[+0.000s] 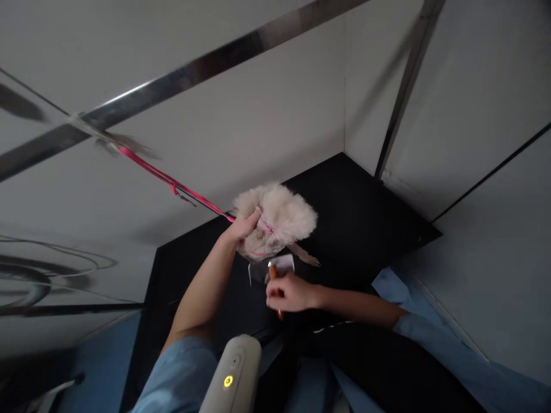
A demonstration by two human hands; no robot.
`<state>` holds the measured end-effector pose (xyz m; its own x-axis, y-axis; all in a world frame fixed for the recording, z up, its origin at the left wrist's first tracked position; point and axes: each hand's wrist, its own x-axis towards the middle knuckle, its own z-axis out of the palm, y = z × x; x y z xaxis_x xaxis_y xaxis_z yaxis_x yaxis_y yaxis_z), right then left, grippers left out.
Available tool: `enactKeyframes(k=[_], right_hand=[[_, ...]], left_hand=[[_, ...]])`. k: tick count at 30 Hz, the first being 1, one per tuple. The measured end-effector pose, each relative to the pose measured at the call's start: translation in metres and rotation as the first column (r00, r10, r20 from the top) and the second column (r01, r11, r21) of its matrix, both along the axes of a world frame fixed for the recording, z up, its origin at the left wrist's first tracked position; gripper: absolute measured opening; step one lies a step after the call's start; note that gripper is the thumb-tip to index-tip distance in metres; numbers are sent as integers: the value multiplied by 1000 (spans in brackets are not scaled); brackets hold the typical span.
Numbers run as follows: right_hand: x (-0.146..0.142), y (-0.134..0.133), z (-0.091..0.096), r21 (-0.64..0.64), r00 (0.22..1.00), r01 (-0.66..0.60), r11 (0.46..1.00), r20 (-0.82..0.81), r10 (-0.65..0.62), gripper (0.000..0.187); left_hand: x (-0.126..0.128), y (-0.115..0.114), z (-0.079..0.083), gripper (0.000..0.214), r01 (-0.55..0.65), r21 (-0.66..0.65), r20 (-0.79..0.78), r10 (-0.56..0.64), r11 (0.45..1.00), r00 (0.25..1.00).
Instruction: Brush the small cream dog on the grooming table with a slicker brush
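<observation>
Dog (pixel 282 217), face hidden | left hand (pixel 244 227) grips it | right hand (pixel 289 293) clamps orange-handled tool (pixel 272 271)

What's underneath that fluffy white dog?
A black table lies under the dog. Its belly and most legs are hidden by fur, the left hand and the orange-handled brush in the right hand.

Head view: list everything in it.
dog: one, cream-white, on the table, centre
leash: one, pink, from the dog up-left to a bar
table: one, black, in the wall corner
bars: two, metal, upper left and upper right
tool: one, orange handle, below the dog
device: one, pale grey, yellow light, bottom centre
sleeves: two, blue, bottom
left hand: gripping the dog
right hand: gripping the tool
</observation>
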<state>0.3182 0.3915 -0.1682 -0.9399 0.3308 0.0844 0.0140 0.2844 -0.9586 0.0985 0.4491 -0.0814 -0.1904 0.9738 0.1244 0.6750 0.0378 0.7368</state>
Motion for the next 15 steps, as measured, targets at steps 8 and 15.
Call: enactKeyframes(k=[8, 15], right_hand=[[-1, 17, 14, 33, 999, -29, 999, -43, 31, 15], [3, 23, 20, 85, 987, -155, 984, -31, 158, 17]], left_hand=[[-3, -6, -6, 85, -72, -12, 20, 72, 997, 997], [-4, -7, -8, 97, -84, 0, 57, 84, 996, 995]])
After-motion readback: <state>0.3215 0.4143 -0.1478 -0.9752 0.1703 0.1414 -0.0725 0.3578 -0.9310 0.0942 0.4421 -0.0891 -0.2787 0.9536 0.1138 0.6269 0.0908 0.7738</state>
